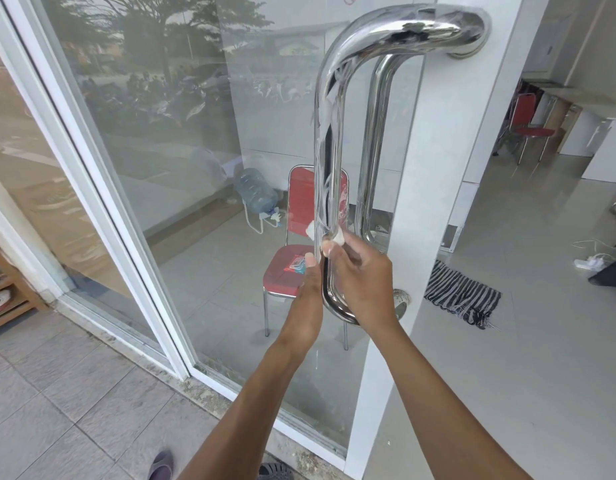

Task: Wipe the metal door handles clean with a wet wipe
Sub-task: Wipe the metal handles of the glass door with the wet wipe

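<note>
Handle (329,140) runs vertical, rising straight above both hands; right hand (363,282) pinches wipe (337,239) round it, left hand (308,289) grips just beside, nearly touching.

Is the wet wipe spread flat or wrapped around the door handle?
Wrapped: the wet wipe circles the near handle low down, white ends showing either side, pinched by the right hand.

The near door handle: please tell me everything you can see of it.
The near handle is a polished, mirror-like metal tube, bent like a U lying on its side. It stands upright on the outer side of the glass door's white frame, joined by round mounts at top and bottom. Smears show along its bar. Low down, a white wipe wraps around it, held by the right hand; the left hand grips just below.
</note>
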A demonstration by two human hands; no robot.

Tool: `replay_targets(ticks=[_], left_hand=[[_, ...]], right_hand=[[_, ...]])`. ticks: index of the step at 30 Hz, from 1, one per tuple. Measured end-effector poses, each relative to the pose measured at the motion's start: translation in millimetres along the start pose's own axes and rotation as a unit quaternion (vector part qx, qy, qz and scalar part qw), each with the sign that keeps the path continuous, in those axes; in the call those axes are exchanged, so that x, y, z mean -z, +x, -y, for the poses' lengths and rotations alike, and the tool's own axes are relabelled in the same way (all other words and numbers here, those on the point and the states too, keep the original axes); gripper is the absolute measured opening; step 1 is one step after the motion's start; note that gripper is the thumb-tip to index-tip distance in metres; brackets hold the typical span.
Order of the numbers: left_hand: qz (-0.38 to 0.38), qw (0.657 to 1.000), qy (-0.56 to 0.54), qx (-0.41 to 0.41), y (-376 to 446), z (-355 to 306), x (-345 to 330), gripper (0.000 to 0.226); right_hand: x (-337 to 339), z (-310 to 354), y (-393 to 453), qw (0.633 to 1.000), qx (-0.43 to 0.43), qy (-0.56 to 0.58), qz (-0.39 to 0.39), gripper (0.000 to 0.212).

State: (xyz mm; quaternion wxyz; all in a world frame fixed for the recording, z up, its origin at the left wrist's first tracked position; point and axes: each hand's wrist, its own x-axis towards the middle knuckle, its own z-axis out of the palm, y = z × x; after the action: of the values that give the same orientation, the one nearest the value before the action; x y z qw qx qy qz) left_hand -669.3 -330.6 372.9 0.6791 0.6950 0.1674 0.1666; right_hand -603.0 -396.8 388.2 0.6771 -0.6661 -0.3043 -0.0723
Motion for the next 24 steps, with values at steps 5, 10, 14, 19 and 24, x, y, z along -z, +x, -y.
replay_targets(ticks=[5,10,14,19,24], left_hand=[[0.003,1.000,0.006,0.010,1.7,-1.4,3.3,0.040],[0.001,1.000,-0.005,0.005,2.9,-2.4,1.7,0.041],[0.008,1.000,0.001,0.011,-3.0,-4.9,6.9,0.053],[-0.092,0.994,-0.052,0.026,-8.6,1.3,9.8,0.054],[-0.157,0.986,-0.062,-0.010,-20.0,1.9,10.8,0.043]], right_hand=[[-3.5,7.8,7.3,0.999,0.013,0.036,-0.002,0.025],[-8.8,-16.6,-18.1,0.999,-0.028,-0.004,-0.035,0.017],[-8.4,-16.3,-17.9,0.997,-0.044,-0.031,-0.058,0.023],[-15.9,-16.4,-26.6,0.991,0.028,-0.086,-0.099,0.017],[-18.5,-17.4,-38.4,0.992,0.031,-0.078,-0.099,0.028]])
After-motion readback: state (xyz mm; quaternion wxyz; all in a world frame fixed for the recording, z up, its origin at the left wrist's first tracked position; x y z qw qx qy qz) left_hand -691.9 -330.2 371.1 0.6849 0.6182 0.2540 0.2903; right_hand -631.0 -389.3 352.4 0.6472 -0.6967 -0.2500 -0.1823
